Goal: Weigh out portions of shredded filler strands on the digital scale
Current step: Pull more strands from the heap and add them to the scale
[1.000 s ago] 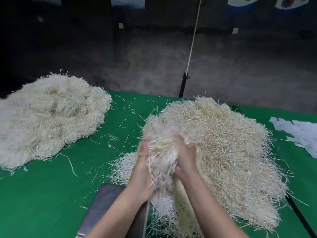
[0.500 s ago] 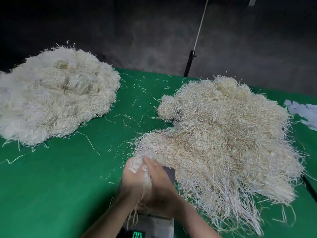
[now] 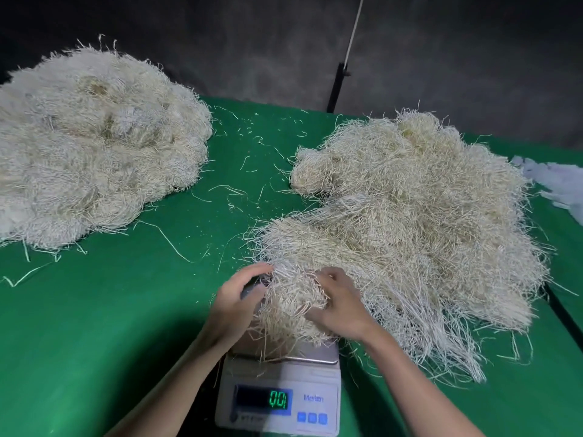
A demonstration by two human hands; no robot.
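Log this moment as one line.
left hand: grips strand portion | right hand: grips strand portion | strand portion: on scale platform | display: lit green

Packing workshop: heaped filler strands, scale, green table.

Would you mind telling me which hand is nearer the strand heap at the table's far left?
Left. The left hand is right of that heap across green cloth; the right hand lies farther right, past the bundle on the scale.
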